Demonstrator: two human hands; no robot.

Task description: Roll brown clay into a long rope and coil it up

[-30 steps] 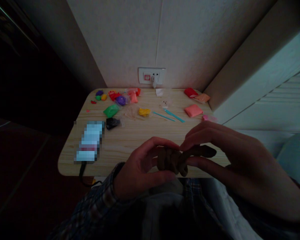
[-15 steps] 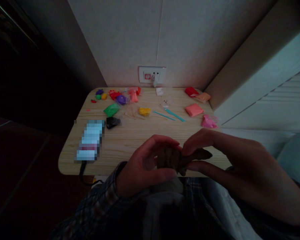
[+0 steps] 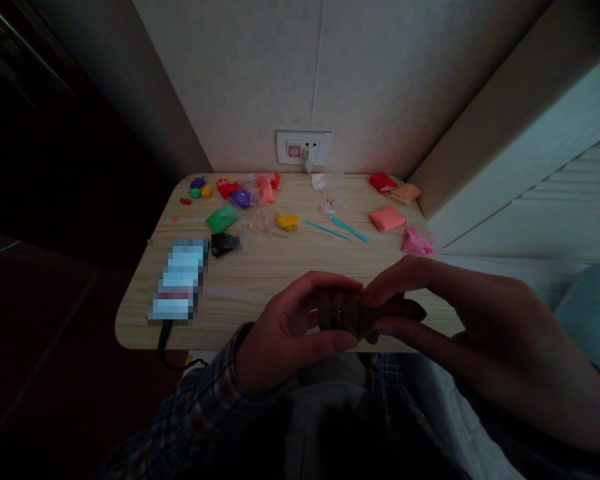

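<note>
A lump of brown clay [image 3: 353, 315] is held between both hands above the near edge of a small wooden table [image 3: 260, 280]. My left hand [image 3: 285, 333] curls round its left side, thumb below and fingers on top. My right hand [image 3: 455, 320] pinches its right end, where a brown tip sticks out under the fingers. Much of the lump is hidden by the fingers.
On the table lie several coloured clay pieces and packets: green [image 3: 221, 218], black [image 3: 225, 244], yellow [image 3: 288, 221], purple [image 3: 241, 197], pink [image 3: 387, 218]. Two teal tools [image 3: 347, 229] lie mid-table, a blurred-out flat object [image 3: 179, 279] sits left, and a wall socket [image 3: 303, 147] is behind.
The twisted brown clay has been pressed together into a more compact lump. Both hands stay in nearly the same place, fingers closing tighter.
</note>
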